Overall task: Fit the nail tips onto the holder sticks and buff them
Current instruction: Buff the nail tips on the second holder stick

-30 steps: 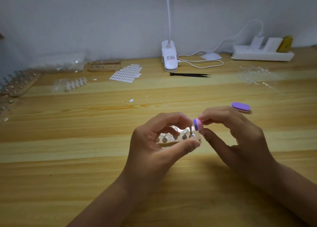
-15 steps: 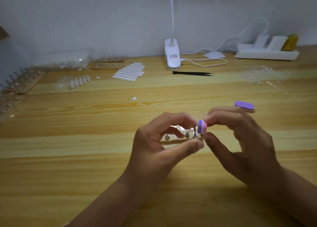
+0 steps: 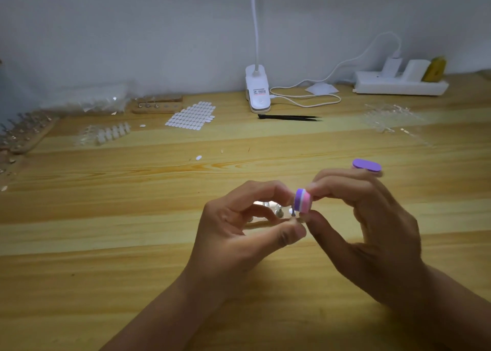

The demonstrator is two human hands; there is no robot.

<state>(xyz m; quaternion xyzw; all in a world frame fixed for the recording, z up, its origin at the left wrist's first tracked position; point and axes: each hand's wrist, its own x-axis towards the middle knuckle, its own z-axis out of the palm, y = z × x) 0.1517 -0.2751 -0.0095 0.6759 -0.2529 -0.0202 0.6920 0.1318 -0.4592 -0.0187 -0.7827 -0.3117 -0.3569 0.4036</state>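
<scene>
Centre of frame, over the wooden table (image 3: pixel 132 244): buffing step in hand. The left hand (image 3: pixel 239 233) curls thumb and forefinger round a small holder rack (image 3: pixel 277 212), gripping it just off the tabletop. One thin holder stick (image 3: pixel 293 212) stands up at the rack's right end. The right hand (image 3: pixel 372 223) pinches a purple-and-pink buffer block (image 3: pixel 303 200) between thumb and fingertips, its face set against the top of that stick. The nail tip there is too small and too covered for us to make out. A second purple buffer (image 3: pixel 366 164) lies on the table just behind the right hand. Loose clear nail tips (image 3: pixel 388 117) sit at upper right, black tweezers (image 3: pixel 289 117) at upper centre, and more racks (image 3: pixel 26 135) at the far left edge. We judge the next move calls for short, light strokes, the rack braced firm so the stick does not bend or shed its tip, then shifting on to the neighbouring stick.
</scene>
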